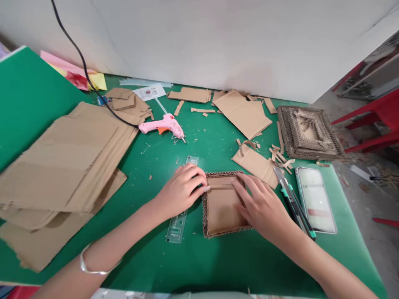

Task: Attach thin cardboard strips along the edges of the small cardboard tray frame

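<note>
- A thin cardboard strip is being pinched at both ends by the left hand and right hand, fingers closed.
- It's being pressed inside the small cardboard frame on the green tabletop.

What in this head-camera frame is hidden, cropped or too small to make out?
- Head view: the brown square cardboard frame has its right rim under the right hand.
- Head view: the clear plastic ruler has its middle under the left hand; its markings are too small to read.
- Head view: the white printed paper slip has print too small to read.
- Head view: the black cord leaves the top edge.
</note>
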Available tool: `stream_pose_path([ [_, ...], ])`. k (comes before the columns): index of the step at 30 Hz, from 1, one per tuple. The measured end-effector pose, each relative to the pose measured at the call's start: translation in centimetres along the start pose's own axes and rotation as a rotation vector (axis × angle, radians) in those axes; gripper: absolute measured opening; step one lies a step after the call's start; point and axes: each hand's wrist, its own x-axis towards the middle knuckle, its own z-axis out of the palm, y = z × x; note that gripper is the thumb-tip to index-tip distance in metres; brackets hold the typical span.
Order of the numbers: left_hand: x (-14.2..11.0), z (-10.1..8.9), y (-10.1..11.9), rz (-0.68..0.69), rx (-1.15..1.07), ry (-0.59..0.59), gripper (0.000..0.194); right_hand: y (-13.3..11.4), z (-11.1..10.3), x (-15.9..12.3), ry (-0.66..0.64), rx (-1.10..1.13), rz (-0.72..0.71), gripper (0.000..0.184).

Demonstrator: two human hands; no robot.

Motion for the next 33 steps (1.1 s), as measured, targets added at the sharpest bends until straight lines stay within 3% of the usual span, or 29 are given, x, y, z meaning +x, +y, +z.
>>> stream_pose_path([
  [3, 0.0, -0.3, -0.4, -0.009, 0.015, 0.025, 0.017, -0.1, 0.8, 0.4, -0.023, 0.016, -0.022, 0.042],
  [7, 0.1, -0.9, -1.2, -0.057, 0.018, 0.072, 0.019, 0.4, 1.2, -0.2, 0.032, 0.092, -0.063, 0.049],
  [11, 0.3, -1.0, -1.8, -0.172, 0.071, 0.158, 0.02, 1.1, 1.3, -0.7, 0.044, 0.201, -0.116, 0.037],
  [16, 0.6, -0.7, -2.0, -0.243, 0.086, 0.218, 0.017, 1.3, 0.9, -0.9, 0.169, 0.411, -0.142, 0.029],
  [22, 1.1, -0.6, -1.8, -0.252, 0.04, 0.202, 0.018, 2.0, 0.0, -0.2, 0.418, 0.635, 0.01, 0.024],
  [29, 1.4, -0.3, -1.6, -0.255, -0.089, 0.169, 0.019, 2.3, -2.3, 1.4, 0.439, 1.018, 0.186, 0.018],
  [33, 1.2, -0.3, -1.8, -0.241, -0.263, 0.127, 0.02, 2.4, -2.1, 2.2, 0.387, 1.341, 0.278, 0.011],
])
